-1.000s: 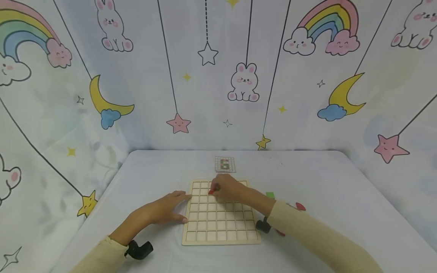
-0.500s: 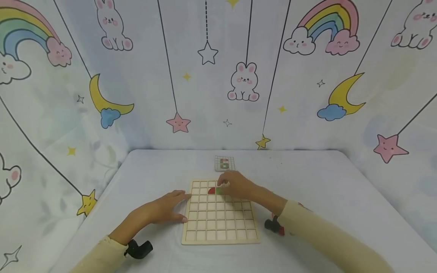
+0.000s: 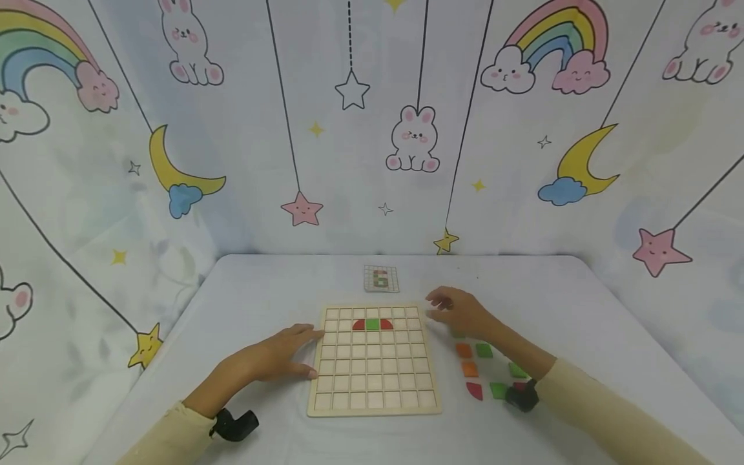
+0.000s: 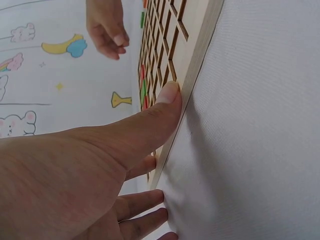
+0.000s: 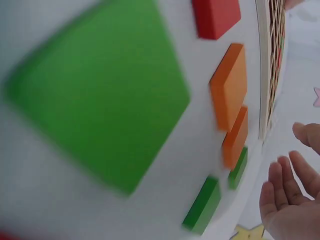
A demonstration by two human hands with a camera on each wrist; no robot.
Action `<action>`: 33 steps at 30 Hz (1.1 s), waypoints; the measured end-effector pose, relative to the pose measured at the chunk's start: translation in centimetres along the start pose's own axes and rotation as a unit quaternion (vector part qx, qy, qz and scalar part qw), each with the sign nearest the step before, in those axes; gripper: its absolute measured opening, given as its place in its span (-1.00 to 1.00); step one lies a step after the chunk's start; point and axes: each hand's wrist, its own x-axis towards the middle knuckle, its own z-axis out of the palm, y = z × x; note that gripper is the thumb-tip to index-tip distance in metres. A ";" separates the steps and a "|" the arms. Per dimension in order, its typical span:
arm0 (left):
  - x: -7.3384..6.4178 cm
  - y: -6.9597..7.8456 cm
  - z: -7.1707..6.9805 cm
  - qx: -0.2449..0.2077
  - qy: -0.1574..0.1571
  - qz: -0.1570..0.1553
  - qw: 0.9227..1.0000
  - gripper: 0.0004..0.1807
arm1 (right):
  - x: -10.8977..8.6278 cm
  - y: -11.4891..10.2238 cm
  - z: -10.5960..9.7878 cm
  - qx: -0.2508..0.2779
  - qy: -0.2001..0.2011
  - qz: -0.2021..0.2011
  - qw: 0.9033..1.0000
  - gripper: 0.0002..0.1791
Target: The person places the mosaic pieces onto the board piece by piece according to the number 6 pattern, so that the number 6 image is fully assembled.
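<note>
A wooden grid board (image 3: 374, 413) lies on the table. In one row near its far side sit a red rounded piece (image 3: 359, 325), a green square tile (image 3: 372, 324) and a second red rounded piece (image 3: 386, 325). My left hand (image 3: 281, 354) touches the board's left edge, its thumb on the rim in the left wrist view. Just off the board's upper right corner hovers my right hand (image 3: 462, 313), fingers apart and loosely bent, nothing visible between them. Beneath that forearm lie loose pieces, including an orange tile (image 3: 463, 350) and a green tile (image 5: 105, 95), some partly hidden.
A small printed card (image 3: 381, 279) with a coloured grid pattern lies beyond the board. Right of the board are another orange tile (image 3: 469, 369), a red rounded piece (image 3: 474, 391) and several green tiles. A patterned cloth backdrop (image 3: 360, 148) rises behind the table.
My right hand has moved from over the board rightward past its edge. The green tile and right-hand red piece now show in the row. My left hand stays put.
</note>
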 end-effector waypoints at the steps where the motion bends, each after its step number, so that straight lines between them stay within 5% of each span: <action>1: 0.0 0.0 0.0 0.000 -0.001 -0.001 1.000 -0.10 | -0.2 0.5 -0.3 0.001 -0.001 0.006 1.000 -0.59; 16: 0.2 -0.1 0.2 0.001 0.000 -0.007 1.000 -0.09 | -4.4 4.4 -3.1 0.043 -0.058 0.066 0.995 -0.49; 33: 0.3 -0.1 0.1 -0.005 -0.004 -0.006 1.000 -0.08 | -4.6 4.3 -2.2 0.013 -0.050 0.074 0.996 -0.64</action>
